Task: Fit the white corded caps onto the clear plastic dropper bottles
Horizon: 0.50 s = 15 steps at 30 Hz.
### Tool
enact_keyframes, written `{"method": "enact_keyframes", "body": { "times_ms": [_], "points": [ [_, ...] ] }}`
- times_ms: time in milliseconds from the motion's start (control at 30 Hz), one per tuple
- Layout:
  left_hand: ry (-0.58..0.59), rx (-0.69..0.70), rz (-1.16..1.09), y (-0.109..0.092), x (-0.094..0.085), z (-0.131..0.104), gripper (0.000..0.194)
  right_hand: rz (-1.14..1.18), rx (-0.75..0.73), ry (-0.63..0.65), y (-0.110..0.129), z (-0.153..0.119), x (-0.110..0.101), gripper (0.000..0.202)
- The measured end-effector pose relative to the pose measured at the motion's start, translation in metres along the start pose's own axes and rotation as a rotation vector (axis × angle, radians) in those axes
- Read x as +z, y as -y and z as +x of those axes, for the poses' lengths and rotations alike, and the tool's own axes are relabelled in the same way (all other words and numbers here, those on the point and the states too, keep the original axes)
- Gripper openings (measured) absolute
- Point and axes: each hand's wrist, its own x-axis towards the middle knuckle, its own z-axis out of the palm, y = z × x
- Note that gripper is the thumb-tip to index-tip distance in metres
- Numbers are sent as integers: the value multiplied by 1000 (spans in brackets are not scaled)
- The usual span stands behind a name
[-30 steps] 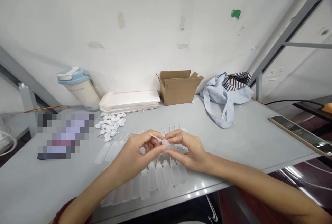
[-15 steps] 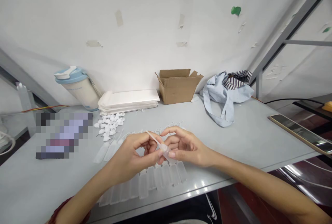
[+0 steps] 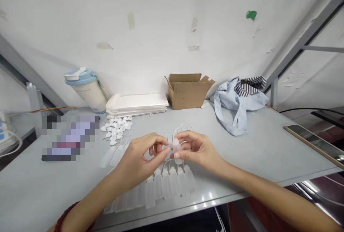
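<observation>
My right hand [image 3: 197, 152] pinches a small translucent plastic bottle [image 3: 176, 150] between thumb and fingers, holding it nearly upright with its whitish top up. My left hand [image 3: 146, 153] is just left of it, thumb and index finger slightly apart, with nothing visible between them. Below both hands lies a row of similar translucent bottles [image 3: 174, 183] with white tops and thin tubes or straps. More bottles [image 3: 108, 156] lie beyond my left forearm, partly covered by that hand. A pile of small white caps [image 3: 117, 128] sits farther back.
Along the wall stand a blue-lidded tumbler [image 3: 87, 90], a stack of white envelopes [image 3: 139, 104], an open cardboard box [image 3: 189, 94] and a light-blue cloth bag [image 3: 229, 97]. A phone [image 3: 317, 144] lies at the right edge; a blurred-out item [image 3: 71, 139] lies left.
My left fingers have come away from the bottle's top, where they had gripped it together with my right. The bottle, tilted before, is now nearly upright in my right hand.
</observation>
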Motion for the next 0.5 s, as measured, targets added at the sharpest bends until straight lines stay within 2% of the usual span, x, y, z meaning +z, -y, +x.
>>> {"method": "enact_keyframes", "body": {
  "times_ms": [67, 167, 267, 367, 500],
  "points": [
    [-58, 171, 95, 2, 2, -2, 8, -21, 3, -73, 0, 0, 1, 37],
    [-32, 326, 195, 4, 4, -5, 22, -82, -15, -128, -1, -2, 3, 37],
    [5, 349, 271, 4, 8, -6, 36, -125, -26, -135, -1, -3, 5, 34],
    [-9, 375, 342, 4, 10, -7, 44, -125, -41, -139, 0, -3, 6, 33],
    [-16, 382, 379, 3, 12, -6, 41, -142, -58, -151, 0, -3, 6, 32]
  ]
}}
